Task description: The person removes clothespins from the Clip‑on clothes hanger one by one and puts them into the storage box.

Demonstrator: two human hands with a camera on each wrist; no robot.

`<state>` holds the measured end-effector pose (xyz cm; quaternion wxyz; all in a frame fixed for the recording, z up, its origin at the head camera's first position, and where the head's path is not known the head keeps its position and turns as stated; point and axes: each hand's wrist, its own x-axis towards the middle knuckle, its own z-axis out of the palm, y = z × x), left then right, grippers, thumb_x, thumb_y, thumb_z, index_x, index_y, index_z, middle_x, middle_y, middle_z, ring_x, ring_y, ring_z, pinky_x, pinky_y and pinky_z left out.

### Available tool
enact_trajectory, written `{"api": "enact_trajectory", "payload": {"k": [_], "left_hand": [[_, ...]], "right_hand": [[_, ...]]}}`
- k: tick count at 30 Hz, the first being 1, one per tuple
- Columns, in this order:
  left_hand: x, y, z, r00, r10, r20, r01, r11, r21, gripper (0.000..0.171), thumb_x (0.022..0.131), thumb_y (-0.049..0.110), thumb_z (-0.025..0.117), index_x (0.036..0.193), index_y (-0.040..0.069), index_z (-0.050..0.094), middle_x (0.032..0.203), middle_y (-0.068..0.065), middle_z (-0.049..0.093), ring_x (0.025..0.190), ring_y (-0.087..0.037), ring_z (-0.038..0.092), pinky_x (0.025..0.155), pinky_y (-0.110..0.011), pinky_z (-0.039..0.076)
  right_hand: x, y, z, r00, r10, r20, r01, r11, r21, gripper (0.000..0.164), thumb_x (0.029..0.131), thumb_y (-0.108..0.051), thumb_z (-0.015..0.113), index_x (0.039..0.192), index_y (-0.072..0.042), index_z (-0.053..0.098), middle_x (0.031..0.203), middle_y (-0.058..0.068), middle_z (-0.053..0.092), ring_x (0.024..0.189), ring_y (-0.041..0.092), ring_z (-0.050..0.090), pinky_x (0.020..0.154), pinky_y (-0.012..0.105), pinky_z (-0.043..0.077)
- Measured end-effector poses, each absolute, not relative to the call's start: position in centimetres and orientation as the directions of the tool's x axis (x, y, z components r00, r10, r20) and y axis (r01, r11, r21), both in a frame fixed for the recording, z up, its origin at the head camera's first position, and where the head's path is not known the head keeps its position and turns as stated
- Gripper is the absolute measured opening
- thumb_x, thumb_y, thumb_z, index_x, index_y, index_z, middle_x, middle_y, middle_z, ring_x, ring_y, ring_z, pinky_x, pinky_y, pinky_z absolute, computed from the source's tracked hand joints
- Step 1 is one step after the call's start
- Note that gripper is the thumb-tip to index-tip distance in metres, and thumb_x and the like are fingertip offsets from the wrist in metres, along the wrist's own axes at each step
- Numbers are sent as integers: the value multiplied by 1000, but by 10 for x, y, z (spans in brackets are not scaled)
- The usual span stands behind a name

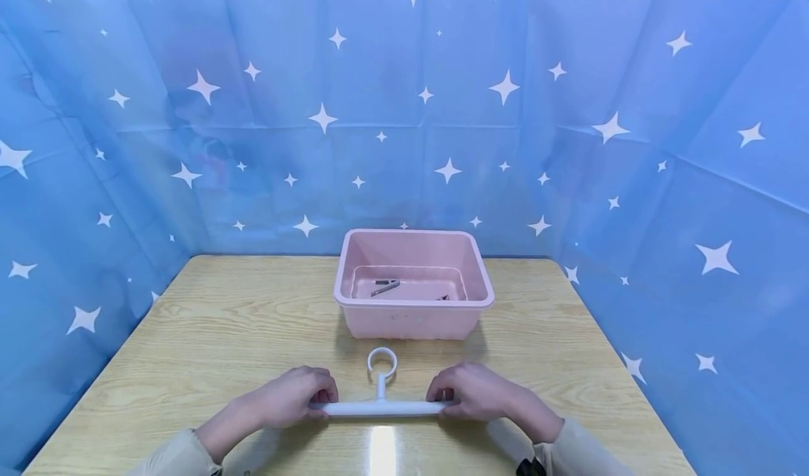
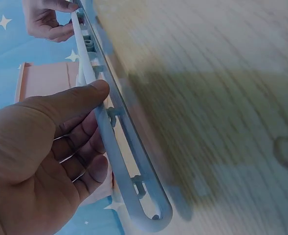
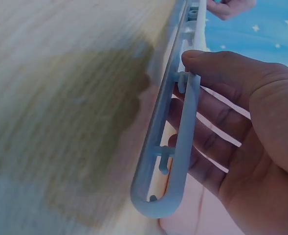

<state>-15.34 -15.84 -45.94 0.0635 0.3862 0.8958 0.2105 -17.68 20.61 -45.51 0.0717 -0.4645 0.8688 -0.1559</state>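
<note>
A white plastic hanger [image 1: 382, 409] with a long narrow frame and a round hook on top is held low over the table, its hook toward the pink bin. My left hand [image 1: 296, 396] grips the frame's left part, thumb along the near side and fingers curled behind. On the right part, my right hand [image 1: 475, 392] pinches the frame the same way. Small pegs stick inward from the looped frame [image 2: 156, 215] in the left wrist view. The right wrist view shows similar pegs near the rounded end of the hanger [image 3: 158, 208].
Just beyond the hanger stands a pink plastic bin [image 1: 413, 321] with a few small grey pieces [image 1: 385, 288] inside. The wood-grain table [image 1: 240, 307] is bounded at the back and sides by a blue star-patterned curtain [image 1: 379, 62].
</note>
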Motion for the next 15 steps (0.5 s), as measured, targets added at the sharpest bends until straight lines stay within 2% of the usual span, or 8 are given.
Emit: {"api": "enact_trajectory", "payload": {"k": [9,15], "left_hand": [[-154,-159,-464,-709,705,-4,632,638,439,13,84,18,80,91,19,69,84,16,56,75,3,50,68,-16,45],[-152,-159,-465,-708,706,-4,637,641,428,11,85,19,79,91,19,70,84,16,56,74,3,50,67,-16,44]], "right_hand": [[-176,204,-460,-589,-807,-36,-744,559,-365,19,84,-20,78,101,-26,75,86,-18,67,76,-8,54,70,14,44],[-175,205,-460,-573,-819,-28,-753,540,-376,19,85,-20,77,103,-24,75,88,-17,69,77,-8,56,70,14,45]]}}
